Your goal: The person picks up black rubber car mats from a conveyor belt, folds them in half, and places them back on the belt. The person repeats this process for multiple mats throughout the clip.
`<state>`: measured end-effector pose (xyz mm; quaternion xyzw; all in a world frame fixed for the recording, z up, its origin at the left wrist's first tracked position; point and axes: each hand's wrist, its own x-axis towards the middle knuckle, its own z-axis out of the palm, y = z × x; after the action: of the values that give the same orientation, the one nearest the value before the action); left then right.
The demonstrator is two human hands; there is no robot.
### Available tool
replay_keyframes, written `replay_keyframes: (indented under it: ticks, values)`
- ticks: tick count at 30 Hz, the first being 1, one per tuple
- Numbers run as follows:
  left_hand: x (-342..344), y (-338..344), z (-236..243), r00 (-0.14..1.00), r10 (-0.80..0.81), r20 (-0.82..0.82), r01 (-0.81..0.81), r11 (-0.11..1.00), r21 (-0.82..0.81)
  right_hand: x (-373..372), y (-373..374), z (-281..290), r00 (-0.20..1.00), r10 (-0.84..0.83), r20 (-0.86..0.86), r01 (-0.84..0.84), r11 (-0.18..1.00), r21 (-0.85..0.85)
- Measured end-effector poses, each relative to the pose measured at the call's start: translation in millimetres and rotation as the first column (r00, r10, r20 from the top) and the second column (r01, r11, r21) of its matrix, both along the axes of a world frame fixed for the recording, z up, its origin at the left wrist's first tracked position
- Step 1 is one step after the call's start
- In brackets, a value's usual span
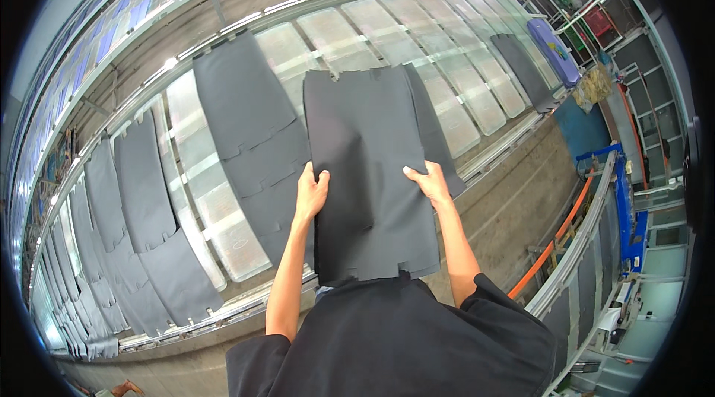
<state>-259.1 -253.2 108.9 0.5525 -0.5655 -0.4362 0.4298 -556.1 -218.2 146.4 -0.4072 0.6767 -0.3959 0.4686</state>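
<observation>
A dark grey rectangular sheet (387, 173) with small notches in its far and near edges is held up in front of me. My left hand (312, 190) grips its left edge, thumb on top and the other fingers hidden beneath. On the opposite edge my right hand (430, 181) pinches it the same way. The sheet bulges slightly along its middle. Whether it is one sheet or a stack I cannot tell. Another dark piece (434, 125) shows behind its right side. Just left of it, overlapping dark grey sheets (246, 99) lie on the long table.
Pale translucent rectangular panels (357, 36) line the long table. More notched sheets (145, 181) cover its left end, and one dark sheet (519, 62) lies far right. A purple object (553, 53) sits at the right end. Behind me on the right runs a metal-framed rack (588, 248) with an orange bar.
</observation>
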Motion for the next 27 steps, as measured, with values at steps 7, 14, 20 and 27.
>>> replay_keyframes:
  ticks: [7, 14, 20, 27]
  values:
    - [-151, -58, -62, 0.998, 0.010, 0.069, -0.015, 0.998, 0.066, -156, -77, -32, 0.991, -0.074, -0.109, 0.077, 0.997, 0.017]
    - [-209, -96, -109, 0.977, 0.124, 0.172, -0.163, 0.959, 0.231, -214, -142, -103, 0.990, -0.029, -0.141, 0.048, 0.991, 0.127]
    - [-215, -111, -166, 0.972, 0.168, 0.166, -0.232, 0.813, 0.535, -234, -159, -186, 0.986, -0.057, -0.156, 0.096, 0.961, 0.260]
    - [-200, -97, -198, 0.847, 0.154, 0.509, -0.370, 0.858, 0.356, -232, -159, -192, 0.999, 0.047, -0.013, -0.042, 0.965, 0.258]
